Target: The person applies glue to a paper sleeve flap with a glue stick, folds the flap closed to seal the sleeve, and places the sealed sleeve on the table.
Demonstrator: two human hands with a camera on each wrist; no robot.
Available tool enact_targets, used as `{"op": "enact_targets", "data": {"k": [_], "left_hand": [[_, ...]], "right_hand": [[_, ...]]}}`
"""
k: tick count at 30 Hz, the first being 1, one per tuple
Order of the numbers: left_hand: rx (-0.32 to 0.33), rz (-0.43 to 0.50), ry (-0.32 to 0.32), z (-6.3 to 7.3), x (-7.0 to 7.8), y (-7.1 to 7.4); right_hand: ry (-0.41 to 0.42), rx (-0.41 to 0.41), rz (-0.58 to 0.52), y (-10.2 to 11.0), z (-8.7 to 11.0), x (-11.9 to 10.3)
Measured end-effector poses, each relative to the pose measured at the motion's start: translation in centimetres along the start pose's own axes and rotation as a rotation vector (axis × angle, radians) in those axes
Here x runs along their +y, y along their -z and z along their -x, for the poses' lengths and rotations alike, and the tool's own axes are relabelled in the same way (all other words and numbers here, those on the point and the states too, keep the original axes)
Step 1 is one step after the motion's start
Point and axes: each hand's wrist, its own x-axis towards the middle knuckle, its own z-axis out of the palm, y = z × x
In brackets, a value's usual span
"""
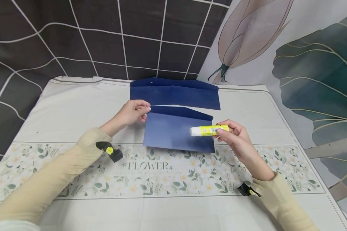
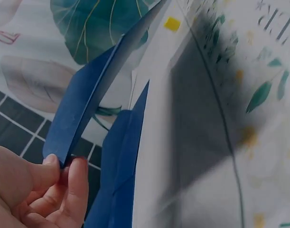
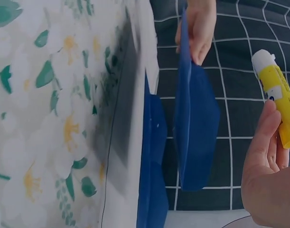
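Note:
A blue envelope (image 1: pixel 176 133) with its flap up is held above the table by my left hand (image 1: pixel 133 112), which pinches its upper left corner between thumb and fingers. In the left wrist view the same envelope (image 2: pixel 83 95) stands off the tabletop, the left hand (image 2: pixel 45 190) at its corner. My right hand (image 1: pixel 238 138) grips a yellow glue stick (image 1: pixel 209 130) with a white cap, in front of the envelope's right side. The right wrist view shows the glue stick (image 3: pixel 277 97) in the right hand (image 3: pixel 268 166), apart from the envelope (image 3: pixel 197 128).
Behind the held one, a second blue envelope (image 1: pixel 173 96) lies at the table's far edge with its flap open. A white tablecloth (image 1: pixel 89 211) with a floral band covers the table. A dark checked cloth (image 1: pixel 104 41) and a leaf-patterned curtain (image 1: pixel 254 70) hang behind.

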Motion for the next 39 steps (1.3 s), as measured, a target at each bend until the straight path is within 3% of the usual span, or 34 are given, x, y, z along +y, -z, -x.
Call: {"op": "enact_targets", "data": {"k": [4, 11, 17, 31, 35, 37, 39], "left_hand": [[-0.033, -0.019, 0.022, 1.0, -0.4, -0.4], [-0.099, -0.105, 0.058, 2.7, -2.4, -1.0], [-0.150, -0.104, 0.062, 3.5, -3.6, -1.6], [-0.111, -0.173, 0.081, 3.9, -4.8, -2.1], [-0.092, -0.216, 0.045, 4.4, -4.6, -2.3], [-0.057, -0.291, -0.011, 4.8, -4.4, -2.5], [-0.001, -0.393, -0.105, 5.5, -4.0, -3.0]], "right_hand": [[-0.020, 0.014, 0.034, 0.4, 0.3, 0.1], [-0.065, 0.026, 0.110, 1.0, 0.5, 0.6], [-0.091, 0.055, 0.221, 0.9, 0.5, 0.8], [-0.073, 0.061, 0.283, 0.0, 0.3, 1.3], [-0.077, 0.066, 0.303, -0.1, 0.3, 1.4], [-0.082, 0.071, 0.325, -0.1, 0.2, 1.4], [-0.093, 0.081, 0.383, -0.2, 0.2, 1.4]]}}
